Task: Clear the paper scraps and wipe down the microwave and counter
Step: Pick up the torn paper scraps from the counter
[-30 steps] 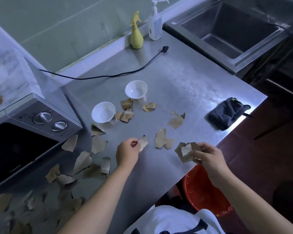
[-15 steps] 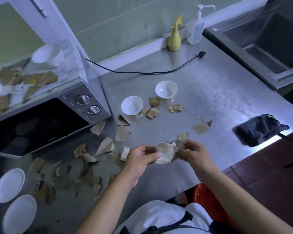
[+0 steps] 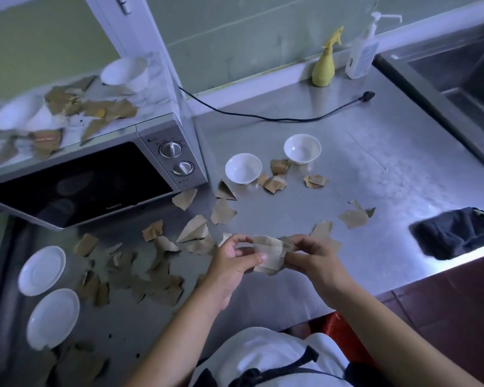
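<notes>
Since a second ago, the left hand (image 3: pixel 229 263) has come across from the single scrap it was pinching and is now meeting the right hand (image 3: pixel 313 259). The view has also swung left, so we're now getting the microwave top.

Head view:
- We're seeing both hands gripping one wad of torn brown paper scraps (image 3: pixel 271 251) over the near part of the stainless steel counter (image 3: pixel 375 152). We can't tell whether it's touching the steel.
- The left hand is pinching the wad's left side with thumb and curled fingers. The right hand is clutching the right side, fingers curled round it.
- Loose brown paper scraps (image 3: pixel 196 229) are lying across the counter. There's a dense patch left of the hands, in front of the silver microwave (image 3: pixel 95 180), and a few by the two small white bowls (image 3: pixel 243 168) (image 3: pixel 302 148).
- More torn brown pieces (image 3: pixel 101 107) are sitting on the microwave's top, around two larger white bowls (image 3: pixel 125 74) (image 3: pixel 20 111), which are blurred.
- Two white saucers (image 3: pixel 42 270) (image 3: pixel 53 318) are sitting at the near left.
- A dark grey cloth (image 3: pixel 456 231) is lying crumpled at the counter's right edge, well apart from both hands.
- A yellow spray bottle (image 3: pixel 323 69) and a clear pump bottle (image 3: pixel 359 57) are standing at the back wall, beside the steel sink (image 3: pixel 458 68).
- A black power cord (image 3: pixel 277 117) is trailing across the counter.
- A red bin (image 3: pixel 338 331) is showing below the counter edge.
</notes>
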`<state>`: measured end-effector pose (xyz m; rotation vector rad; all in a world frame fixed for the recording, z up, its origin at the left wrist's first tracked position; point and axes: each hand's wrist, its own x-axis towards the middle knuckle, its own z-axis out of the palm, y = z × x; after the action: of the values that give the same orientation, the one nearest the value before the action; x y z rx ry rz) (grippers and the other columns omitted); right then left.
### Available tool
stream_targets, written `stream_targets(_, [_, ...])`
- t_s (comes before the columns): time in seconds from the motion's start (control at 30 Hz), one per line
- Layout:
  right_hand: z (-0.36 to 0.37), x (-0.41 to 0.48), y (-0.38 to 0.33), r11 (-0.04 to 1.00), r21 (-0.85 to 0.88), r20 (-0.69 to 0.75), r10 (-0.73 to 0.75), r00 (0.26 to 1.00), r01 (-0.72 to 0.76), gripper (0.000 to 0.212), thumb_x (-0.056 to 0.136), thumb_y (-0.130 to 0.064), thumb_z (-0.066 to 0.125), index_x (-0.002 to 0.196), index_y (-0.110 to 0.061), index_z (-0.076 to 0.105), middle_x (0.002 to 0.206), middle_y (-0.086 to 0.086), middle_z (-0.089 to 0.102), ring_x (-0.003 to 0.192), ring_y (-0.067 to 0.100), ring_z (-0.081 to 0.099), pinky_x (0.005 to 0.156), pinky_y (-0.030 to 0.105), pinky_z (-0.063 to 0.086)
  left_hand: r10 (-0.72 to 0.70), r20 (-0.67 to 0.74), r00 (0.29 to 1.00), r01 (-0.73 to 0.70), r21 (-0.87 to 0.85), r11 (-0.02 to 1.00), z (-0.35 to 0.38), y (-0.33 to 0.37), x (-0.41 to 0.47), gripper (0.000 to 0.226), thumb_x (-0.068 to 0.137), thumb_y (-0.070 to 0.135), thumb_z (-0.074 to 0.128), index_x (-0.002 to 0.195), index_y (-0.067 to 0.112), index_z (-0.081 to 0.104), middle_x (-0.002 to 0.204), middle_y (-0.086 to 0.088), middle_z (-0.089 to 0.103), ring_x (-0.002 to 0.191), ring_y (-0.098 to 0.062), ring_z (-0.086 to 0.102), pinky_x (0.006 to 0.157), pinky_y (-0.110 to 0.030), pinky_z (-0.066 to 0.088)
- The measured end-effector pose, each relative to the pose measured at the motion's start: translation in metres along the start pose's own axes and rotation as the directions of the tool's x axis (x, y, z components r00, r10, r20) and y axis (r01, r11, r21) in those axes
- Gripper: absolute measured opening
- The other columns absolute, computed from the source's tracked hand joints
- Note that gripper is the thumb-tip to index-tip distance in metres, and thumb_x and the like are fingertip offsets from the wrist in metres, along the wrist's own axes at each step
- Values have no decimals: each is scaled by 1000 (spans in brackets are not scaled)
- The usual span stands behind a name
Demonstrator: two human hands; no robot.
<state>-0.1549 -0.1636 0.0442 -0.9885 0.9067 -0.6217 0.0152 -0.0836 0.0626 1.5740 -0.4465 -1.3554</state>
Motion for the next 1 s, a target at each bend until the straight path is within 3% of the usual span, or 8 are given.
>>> stream_targets(0.17, [4,1,9,998,-11,50,69,996,-69,14,82,18,61,81,6,68,85,18,72,75,33,71,76,38,61,-79,101,992,76,35,996,-7,-3,-4,42,73,18,76,113,13,68,104,-10,75,91,-22,66,80,-36,44])
stream_targets(0.3, [-4,4,10,982,16,109,187,976,-189,12,80,1,71,82,-11,73,85,9,72,81,22,69,82,35,58,-131,48,990,133,-39,990,-10,-17,-2,25,86,2,70,109,13,68,103,-13,75,91,-25,68,80,-37,48])
stream_targets(0.4, [-23,14,20,970,-165,-213,141,967,-178,14,83,0,69,80,-13,72,80,4,70,80,20,64,70,28,50,-166,-14,986,165,-62,984,-13,-24,1,24,90,-3,64,110,10,66,96,-9,76,80,-18,70,64,-25,52])
stream_targets(0.47, [-44,21,29,791,-574,-393,-42,919,-210,10,86,-6,66,89,-14,72,88,1,69,86,24,61,73,33,48,-184,-35,982,181,-81,980,-13,-28,1,24,90,-3,64,110,9,66,98,-10,75,78,-17,69,60,-24,51])
stream_targets(0.53, [-64,27,38,468,-842,-359,-113,926,-269,19,89,-16,63,107,-16,70,105,3,67,105,28,57,91,40,44,-192,-42,980,188,-100,977,-13,-31,1,24,90,-3,64,110,9,67,101,-12,75,78,-18,68,60,-24,51])
stream_targets(0.73, [-84,53,51,33,-983,-185,-85,979,-182,38,92,-27,56,130,-26,58,135,2,55,133,28,36,108,42,20,-217,-93,972,203,-142,969,-16,-38,-3,27,88,-3,66,113,6,67,107,-17,74,82,-23,67,59,-25,53])
stream_targets(0.83, [-81,65,51,-69,-987,-140,-75,987,-146,34,93,-27,52,127,-25,59,135,4,56,133,29,36,110,46,18,-213,-123,969,195,-143,970,-19,-40,-7,26,86,-2,69,111,7,69,107,-18,74,83,-24,68,60,-27,52])
stream_targets(1.0, [-78,71,54,-103,-987,-114,-104,988,-125,25,95,-28,51,113,-22,68,127,5,64,129,30,42,109,48,18,-204,-160,966,178,-160,971,-25,-41,-16,24,85,-2,70,106,9,71,104,-15,75,83,-22,69,62,-27,52])
